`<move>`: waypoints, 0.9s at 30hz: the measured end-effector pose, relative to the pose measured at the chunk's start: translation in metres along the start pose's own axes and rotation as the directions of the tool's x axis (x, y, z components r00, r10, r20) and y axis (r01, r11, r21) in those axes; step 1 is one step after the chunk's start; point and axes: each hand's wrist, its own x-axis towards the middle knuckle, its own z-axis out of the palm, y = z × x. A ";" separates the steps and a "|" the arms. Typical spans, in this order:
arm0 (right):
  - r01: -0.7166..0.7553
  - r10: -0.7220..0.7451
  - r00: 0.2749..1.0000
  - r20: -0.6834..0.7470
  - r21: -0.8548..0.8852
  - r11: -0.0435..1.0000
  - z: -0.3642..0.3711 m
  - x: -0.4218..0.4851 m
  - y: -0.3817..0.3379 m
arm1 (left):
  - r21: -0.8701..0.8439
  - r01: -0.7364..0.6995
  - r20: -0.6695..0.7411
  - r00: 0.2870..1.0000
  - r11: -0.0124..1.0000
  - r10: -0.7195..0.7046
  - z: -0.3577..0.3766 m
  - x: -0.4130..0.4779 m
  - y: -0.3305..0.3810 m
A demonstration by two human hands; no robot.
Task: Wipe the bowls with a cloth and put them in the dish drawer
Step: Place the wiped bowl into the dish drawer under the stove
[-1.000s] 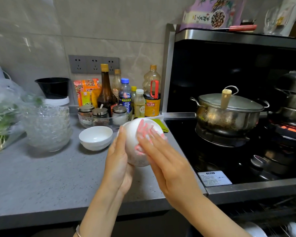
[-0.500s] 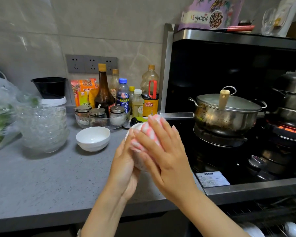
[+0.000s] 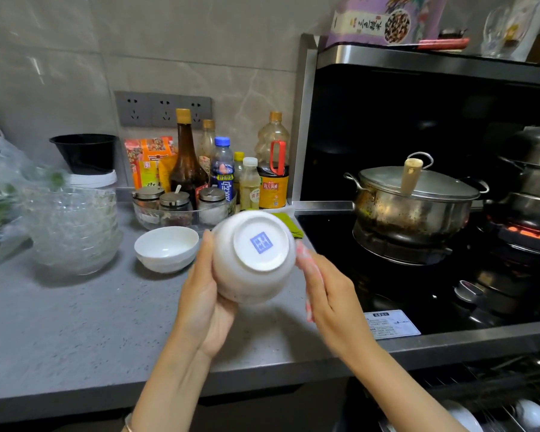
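Crockery shows white in the dish drawer (image 3: 493,391) at the lower right corner, under the front edge of the table (image 3: 75,322), so I judge the drawer is open and ready. Above it, the left hand (image 3: 206,307) holds the white bowl (image 3: 256,257) in the air over the table edge. The thumb is curled on the left wall, the other fingers are hidden behind, and the foot with its blue mark is turned to the camera. The right hand (image 3: 331,300) grips the pink-and-white cloth (image 3: 308,304) in the palm and lays its fingers against the right wall of the bowl; blur hides how exactly the thumb sits. The step in hand seems to be the wiping of the outside. To do it well, the left hand should turn the bowl little by little while the cloth goes around the whole wall, then over the foot ring, where water likes to stay, and finally inside. The grip must be firm, because wet glaze is slippery and the bowl hangs near the table edge. Further back, a second bowl (image 3: 166,248) stands upright on the table and is probably next. Behind it are a stack of glass bowls (image 3: 72,226) and, on the right, a lidded pot (image 3: 415,201) beside a glowing burner (image 3: 527,235), from which the cloth should stay away.
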 end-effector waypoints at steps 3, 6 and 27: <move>-0.037 0.039 0.999 0.024 -0.056 0.998 -0.007 -0.006 0.019 | 0.050 -0.060 -0.003 0.998 0.997 0.060 -0.005 0.006 0.004; -0.085 0.094 0.994 0.046 -0.168 0.982 -0.014 -0.006 0.039 | 0.127 -0.091 -0.028 0.995 0.988 0.095 -0.013 0.007 -0.004; -0.477 0.413 0.879 0.239 0.437 0.763 -0.113 -0.063 0.037 | 0.176 0.177 0.153 0.967 0.968 -0.205 0.043 -0.034 -0.100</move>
